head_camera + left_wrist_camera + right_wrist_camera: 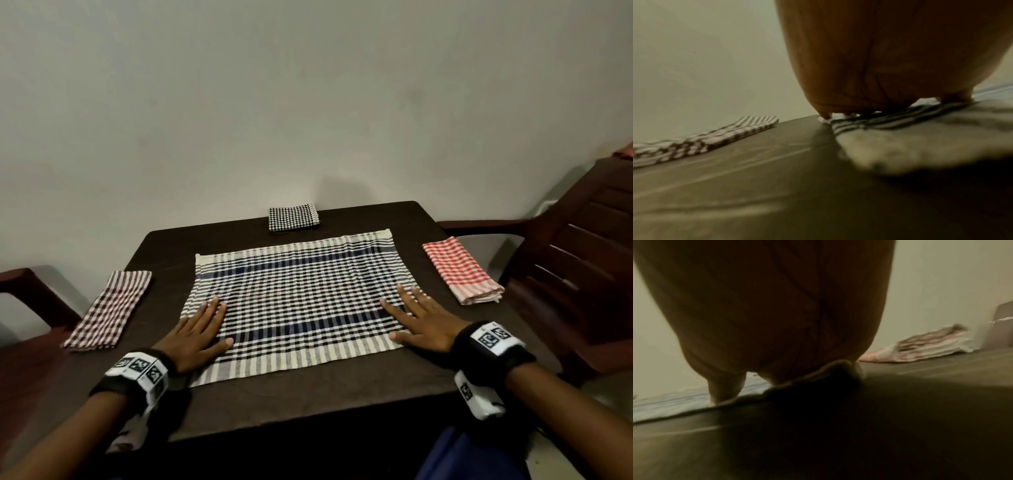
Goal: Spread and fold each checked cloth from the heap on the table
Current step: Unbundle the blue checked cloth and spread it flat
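**Dark surface, one cloth spread flat, both hands pressing it**

Dark brown surface (342, 383) fills the lower middle of the head view, against a pale wall (239, 102). At lower left a folded brown checked cloth (109, 308) lies near the surface's edge, beside a chair arm (20, 277). Next comes the left hand (197, 330), its grip released, fingers straight and flat on the lower left part of the big black checked cloth (298, 294), spread open in the centre. Above it, at the far edge, sits a small folded black checked cloth (293, 218). The right hand (419, 323), grip also released, presses flat on the spread cloth's lower right. At right lies a folded red checked cloth (460, 270), with a brown chair (582, 257) beyond.
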